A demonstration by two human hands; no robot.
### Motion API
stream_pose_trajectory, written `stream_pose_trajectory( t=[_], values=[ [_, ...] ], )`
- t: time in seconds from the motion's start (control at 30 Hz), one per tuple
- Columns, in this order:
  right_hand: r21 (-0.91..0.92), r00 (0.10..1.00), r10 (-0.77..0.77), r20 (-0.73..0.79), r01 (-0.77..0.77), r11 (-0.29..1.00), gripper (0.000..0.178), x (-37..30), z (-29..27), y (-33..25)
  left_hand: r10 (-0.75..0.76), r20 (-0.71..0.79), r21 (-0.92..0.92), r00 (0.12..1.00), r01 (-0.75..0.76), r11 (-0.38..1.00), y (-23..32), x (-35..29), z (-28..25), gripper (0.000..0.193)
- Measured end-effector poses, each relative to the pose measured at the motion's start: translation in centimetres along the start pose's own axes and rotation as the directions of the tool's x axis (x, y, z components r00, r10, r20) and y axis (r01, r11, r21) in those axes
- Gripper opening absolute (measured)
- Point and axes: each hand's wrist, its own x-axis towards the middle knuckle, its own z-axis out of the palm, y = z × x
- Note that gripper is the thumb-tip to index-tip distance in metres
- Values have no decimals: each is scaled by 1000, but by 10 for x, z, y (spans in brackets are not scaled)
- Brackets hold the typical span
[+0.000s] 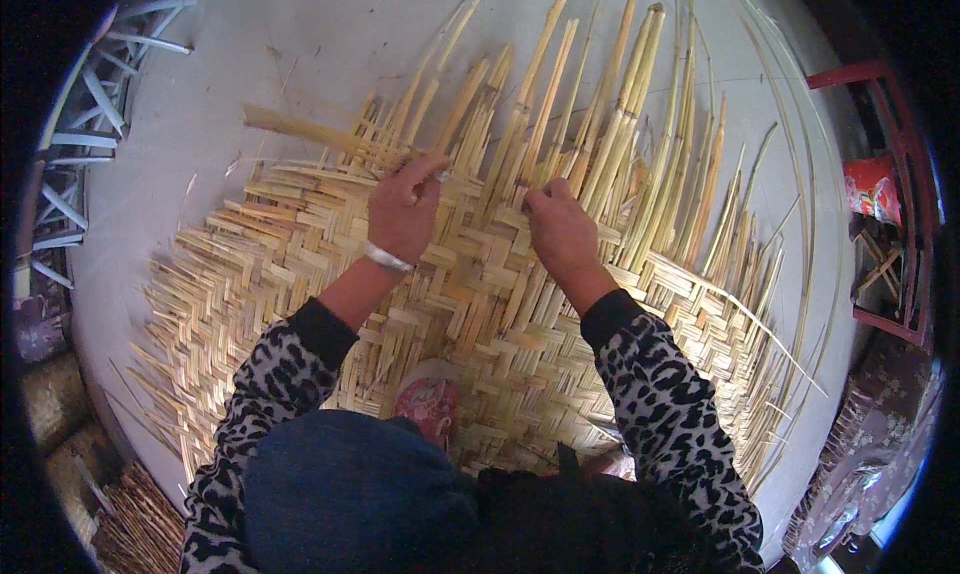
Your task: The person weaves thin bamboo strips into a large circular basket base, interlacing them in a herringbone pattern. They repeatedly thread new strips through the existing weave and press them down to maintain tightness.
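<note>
A partly woven mat [500, 304] of flat, pale yellow split reeds lies on the floor in a zigzag weave. Along its far edge, loose reed strips [620, 114] stick out away from me. My left hand [405, 214], with a pale bracelet at its wrist, pinches a strip at that edge; a wide crosswise strip [300, 126] runs out leftward beside its fingers. To its right, my right hand [562, 232] is closed, thumb and fingers pressed together on a reed strip among the upright ones. The fingers partly hide the strip ends they hold.
My red patterned shoe [428, 402] rests on the mat. A red-framed stand [890, 194] and a patterned fringed cloth [870, 444] are at right. Pale metal bars [100, 104] stand at far left, and a bundle of thin brown sticks [140, 524] lies at lower left.
</note>
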Motion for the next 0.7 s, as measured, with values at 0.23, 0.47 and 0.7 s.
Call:
stream_pose_trajectory(
  t=[0.23, 0.47, 0.7],
  values=[
    [129, 993, -115, -10, 116, 985, 19, 15, -10, -13, 296, -5, 349, 955, -276, 896, -3, -6, -57, 26],
    [205, 949, -236, 209, 193, 959, 31, 62, 12, -66, -462, 362, -566, 809, 585, 581, -78, 23, -92, 26],
    [226, 970, -112, 216, 62, 972, 24, 74, 18, -72, -319, 601, -583, 732, 676, 451, -97, 37, -85, 28]
  ],
)
